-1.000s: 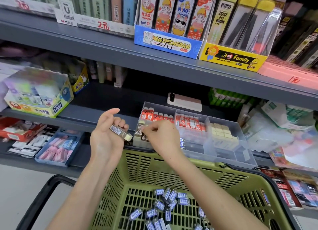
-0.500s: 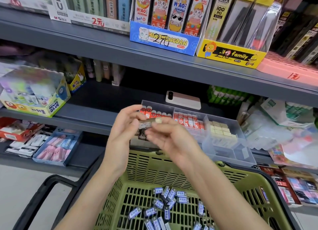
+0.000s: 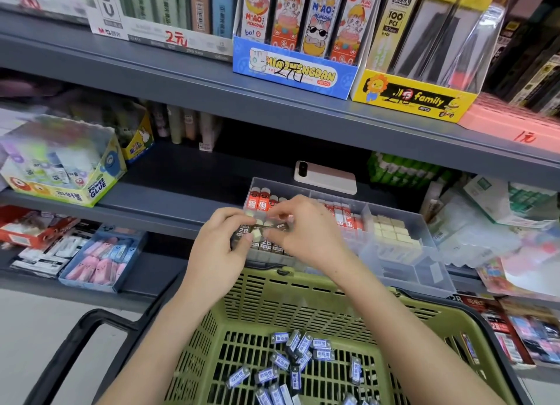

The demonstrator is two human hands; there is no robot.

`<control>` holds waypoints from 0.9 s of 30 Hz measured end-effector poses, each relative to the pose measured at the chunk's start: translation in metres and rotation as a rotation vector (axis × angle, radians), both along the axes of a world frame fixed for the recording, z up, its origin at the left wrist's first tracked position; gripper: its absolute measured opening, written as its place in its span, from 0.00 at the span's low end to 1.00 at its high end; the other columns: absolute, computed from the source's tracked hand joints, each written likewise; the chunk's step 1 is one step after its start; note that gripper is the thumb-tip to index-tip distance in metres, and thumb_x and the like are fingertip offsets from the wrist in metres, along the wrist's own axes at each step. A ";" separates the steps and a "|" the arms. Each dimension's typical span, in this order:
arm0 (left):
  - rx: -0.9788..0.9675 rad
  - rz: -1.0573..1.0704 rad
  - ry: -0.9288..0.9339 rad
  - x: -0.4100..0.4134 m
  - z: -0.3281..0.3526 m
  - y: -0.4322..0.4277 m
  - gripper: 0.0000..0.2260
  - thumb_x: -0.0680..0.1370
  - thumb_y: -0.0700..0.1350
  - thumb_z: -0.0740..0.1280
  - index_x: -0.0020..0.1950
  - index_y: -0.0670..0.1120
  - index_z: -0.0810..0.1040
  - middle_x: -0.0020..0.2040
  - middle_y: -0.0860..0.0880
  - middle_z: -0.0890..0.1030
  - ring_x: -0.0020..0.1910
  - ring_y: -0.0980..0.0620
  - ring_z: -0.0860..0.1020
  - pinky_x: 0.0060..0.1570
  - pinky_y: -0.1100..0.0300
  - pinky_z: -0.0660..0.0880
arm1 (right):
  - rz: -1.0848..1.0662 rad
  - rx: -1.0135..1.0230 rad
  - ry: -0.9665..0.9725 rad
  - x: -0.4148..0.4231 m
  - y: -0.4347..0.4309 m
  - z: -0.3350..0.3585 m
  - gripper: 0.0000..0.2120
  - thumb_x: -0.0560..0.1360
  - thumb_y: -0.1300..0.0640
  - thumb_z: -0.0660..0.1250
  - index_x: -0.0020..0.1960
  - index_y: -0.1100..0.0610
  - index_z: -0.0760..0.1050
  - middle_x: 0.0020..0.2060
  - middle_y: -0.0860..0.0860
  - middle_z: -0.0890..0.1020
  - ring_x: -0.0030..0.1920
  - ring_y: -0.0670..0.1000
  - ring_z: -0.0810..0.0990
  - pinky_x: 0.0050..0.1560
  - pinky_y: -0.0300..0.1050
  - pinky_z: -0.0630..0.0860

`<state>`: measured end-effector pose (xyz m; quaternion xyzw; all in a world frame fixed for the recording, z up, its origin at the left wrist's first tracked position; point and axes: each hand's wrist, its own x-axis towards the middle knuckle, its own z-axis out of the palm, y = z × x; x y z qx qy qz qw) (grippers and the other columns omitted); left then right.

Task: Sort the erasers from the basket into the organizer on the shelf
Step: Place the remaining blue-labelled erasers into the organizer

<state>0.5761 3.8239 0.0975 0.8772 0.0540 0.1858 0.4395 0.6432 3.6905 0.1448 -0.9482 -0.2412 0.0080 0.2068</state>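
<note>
Held eraser [image 3: 272, 227]: a dark-sleeved piece with a cream end is lying crosswise between both hands, just above the organizer's front left compartment.
Left hand [image 3: 221, 247]: its curled fingers are pinching the cream end.
Right hand [image 3: 306, 232]: thumb and forefinger are clamping the sleeved end.
Organizer [image 3: 424, 271]: this clear divided tray is sitting at the front of the lower shelf [image 3: 181, 198], just behind the basket.
Organizer contents: red-sleeved erasers [image 3: 260, 200] are standing at the back left, dark 2B erasers [image 3: 268, 247] are lying in front of them, and cream erasers [image 3: 391, 232] are filling the right section.
Basket [image 3: 303, 280]: the green basket is sitting below the hands, with blue-sleeved erasers [image 3: 297, 353] lying loose on its floor.
Phone [image 3: 325, 177]: it is lying flat just behind the organizer.
</note>
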 end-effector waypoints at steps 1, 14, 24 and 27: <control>0.000 -0.001 0.003 0.000 0.000 0.000 0.10 0.77 0.39 0.66 0.57 0.47 0.80 0.56 0.57 0.73 0.55 0.57 0.73 0.50 0.74 0.64 | 0.072 -0.104 -0.081 0.001 -0.001 -0.002 0.15 0.72 0.48 0.70 0.58 0.47 0.78 0.51 0.46 0.77 0.51 0.49 0.71 0.49 0.42 0.67; -0.097 0.018 0.069 0.000 -0.002 0.003 0.15 0.78 0.37 0.63 0.64 0.49 0.75 0.58 0.57 0.72 0.59 0.53 0.73 0.62 0.57 0.68 | -0.165 0.416 0.472 0.002 0.014 0.007 0.05 0.73 0.59 0.70 0.42 0.61 0.78 0.30 0.54 0.81 0.28 0.49 0.80 0.46 0.49 0.81; -0.079 0.033 0.081 -0.001 -0.004 0.003 0.15 0.79 0.38 0.63 0.64 0.49 0.76 0.58 0.56 0.72 0.60 0.51 0.73 0.64 0.53 0.69 | -0.178 0.368 0.375 -0.010 0.023 -0.002 0.02 0.73 0.64 0.68 0.45 0.59 0.78 0.31 0.55 0.81 0.27 0.47 0.77 0.45 0.49 0.80; -0.080 0.037 0.084 -0.004 0.000 0.004 0.15 0.78 0.38 0.63 0.63 0.48 0.76 0.59 0.53 0.73 0.60 0.48 0.72 0.64 0.49 0.69 | -0.168 0.398 0.277 -0.019 0.015 -0.001 0.06 0.73 0.61 0.69 0.50 0.58 0.79 0.37 0.54 0.81 0.34 0.47 0.76 0.47 0.46 0.78</control>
